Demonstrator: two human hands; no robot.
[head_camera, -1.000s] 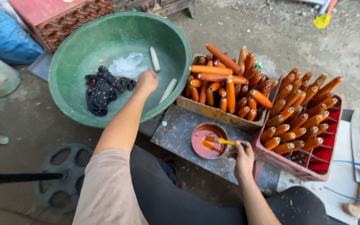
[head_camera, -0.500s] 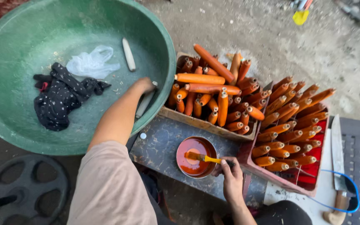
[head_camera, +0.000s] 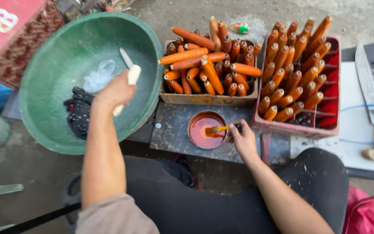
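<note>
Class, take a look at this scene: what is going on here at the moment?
A seated person works over a dark slab. The left hand holds a pale, unpainted stick above a big green basin, where another pale stick, a dark cloth and a clear bag lie. The right hand holds a small brush in a tin of orange paint. Behind, two crates are full of orange-painted sticks.
</note>
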